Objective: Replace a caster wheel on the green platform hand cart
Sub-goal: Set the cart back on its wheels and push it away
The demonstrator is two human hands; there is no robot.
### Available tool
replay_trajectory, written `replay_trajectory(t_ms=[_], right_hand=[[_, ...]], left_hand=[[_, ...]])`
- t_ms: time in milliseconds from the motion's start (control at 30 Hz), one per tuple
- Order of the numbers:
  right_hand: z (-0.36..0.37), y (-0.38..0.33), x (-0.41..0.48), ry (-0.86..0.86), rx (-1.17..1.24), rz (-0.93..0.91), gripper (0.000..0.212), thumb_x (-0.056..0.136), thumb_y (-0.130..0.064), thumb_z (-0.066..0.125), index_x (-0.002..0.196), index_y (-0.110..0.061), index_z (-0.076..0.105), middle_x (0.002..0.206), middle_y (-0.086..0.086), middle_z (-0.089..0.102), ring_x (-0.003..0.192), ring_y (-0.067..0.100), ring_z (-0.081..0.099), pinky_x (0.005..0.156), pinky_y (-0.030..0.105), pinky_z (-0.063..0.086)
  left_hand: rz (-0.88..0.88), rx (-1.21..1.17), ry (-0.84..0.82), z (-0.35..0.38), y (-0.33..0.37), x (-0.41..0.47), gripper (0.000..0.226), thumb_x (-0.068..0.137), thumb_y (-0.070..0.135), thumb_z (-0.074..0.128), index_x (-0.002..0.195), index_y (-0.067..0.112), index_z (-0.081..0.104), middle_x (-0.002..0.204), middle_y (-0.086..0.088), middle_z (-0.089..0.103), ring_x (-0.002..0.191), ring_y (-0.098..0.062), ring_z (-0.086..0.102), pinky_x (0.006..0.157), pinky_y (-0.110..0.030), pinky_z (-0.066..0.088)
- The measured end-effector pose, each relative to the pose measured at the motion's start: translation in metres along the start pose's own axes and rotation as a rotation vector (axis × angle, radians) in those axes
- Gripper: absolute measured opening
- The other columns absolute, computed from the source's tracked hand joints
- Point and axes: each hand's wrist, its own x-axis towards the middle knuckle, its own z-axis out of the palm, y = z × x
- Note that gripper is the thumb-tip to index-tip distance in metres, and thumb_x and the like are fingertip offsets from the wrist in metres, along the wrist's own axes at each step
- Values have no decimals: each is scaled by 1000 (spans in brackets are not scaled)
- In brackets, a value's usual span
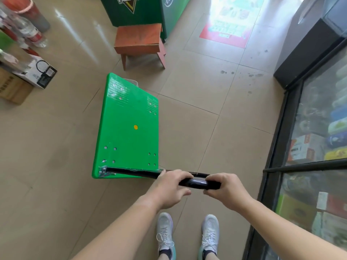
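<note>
Floor (216, 113): large square beige tiles, glossy, thin dark joints, a few dark spots near the right side.
Display cooler (304, 166): right edge, black metal frame, glass doors, packaged goods blurred behind the glass.
Green cabinet (139, 10): top centre, smooth boxy panels with a printed logo, standing on the floor.
Green platform hand cart (127, 132): centre of the floor, ahead of the person; flat rectangular bright green plastic deck with rounded corners, a ribbed patch at the far end, and a cluster of four small holes or bolt heads near each corner.
Wooden stool (139, 38): reddish-brown, flat rectangular seat, splayed legs, between cart and cabinet.
Cardboard boxes (15, 89): left edge, plain brown under a white printed one.
Cart handle (197, 183): black glossy tube, hinged at the deck's near edge, reaching toward the person.
Left hand (169, 190): fingers curled over the handle, gripping it.
Right hand (227, 190): wrapped around the handle's right end.
White sneakers (165, 233): laced mesh, below the hands.
Yellow disc (135, 127): small, round, mid-deck.
</note>
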Motion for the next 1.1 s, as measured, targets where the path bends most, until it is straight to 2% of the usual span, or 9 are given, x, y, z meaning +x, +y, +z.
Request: replay_trajectory(t_ms=[200, 300, 400, 467, 567, 633, 733, 867, 1100], right_hand=[[12, -60, 6, -53, 20, -59, 20, 69, -30, 84, 87, -30, 76, 71, -7, 68, 73, 8, 60, 64, 21, 45], [12, -81, 11, -97, 39, -64, 50, 62, -34, 88, 110, -37, 72, 96, -20, 70, 88, -6, 61, 77, 4, 40], [6, -87, 11, -141, 11, -58, 80, 62, -35, 88, 134, -40, 56, 120, -23, 59, 113, -5, 53, 96, 10, 35], [7, -88, 11, -182, -41, -58, 74, 63, -32, 88, 131, -37, 60, 119, -21, 60, 112, -2, 55, 96, 13, 37], [24, -104, 12, -186, -35, -65, 46, 65, -26, 87, 109, -35, 73, 95, -24, 68, 90, -7, 61, 82, 16, 44], [41, -125, 16, -171, -14, -89, 40, 66, -28, 85, 104, -35, 74, 90, -22, 68, 85, -3, 61, 78, 13, 44], [62, -150, 22, -200, -72, -184, 38, 72, -35, 80, 108, -34, 69, 89, -20, 62, 84, 0, 55, 71, 5, 37], [75, -168, 29, -248, -119, -188, 28, 76, -41, 77, 101, -33, 68, 79, -18, 61, 76, 4, 56, 63, 10, 36], [86, -196, 29, -242, 44, -21, 29, 63, -27, 89, 85, -40, 76, 64, -22, 64, 61, -5, 57, 56, 8, 40]], left_hand=[[-20, -175, 92, -30, -15, -30, 27, 87, 23, 75, 113, 28, 70, 105, 10, 65, 100, -13, 60, 93, -30, 45], [-36, -224, 115, -53, -36, -52, 25, 85, 19, 75, 107, 30, 70, 102, 14, 64, 99, -8, 59, 95, -31, 46], [-52, -234, 160, -77, -59, -79, 23, 84, 21, 72, 105, 30, 69, 101, 15, 64, 100, -8, 57, 97, -33, 45], [-69, -220, 210, -93, -77, -98, 22, 81, 26, 68, 102, 32, 67, 99, 19, 63, 98, -6, 57, 97, -34, 45], [-116, -147, 261, -112, -97, -122, 27, 76, 40, 67, 103, 34, 69, 101, 25, 64, 100, 4, 55, 111, -35, 34], [-151, -68, 264, -121, -108, -133, 33, 74, 53, 66, 103, 39, 71, 101, 26, 65, 104, 5, 54, 117, -43, 21], [-176, -60, 258, -135, -130, -146, 40, 73, 62, 59, 105, 42, 71, 100, 20, 65, 108, -3, 54, 118, -56, 21], [-201, -100, 249, -154, -147, -162, 34, 81, 43, 65, 113, 33, 72, 115, 12, 65, 120, -3, 49, 124, -56, 6], [-207, -180, 262, -169, -166, -180, 34, 85, 24, 76, 115, 40, 72, 121, 19, 64, 127, 1, 44, 123, -58, 8]])
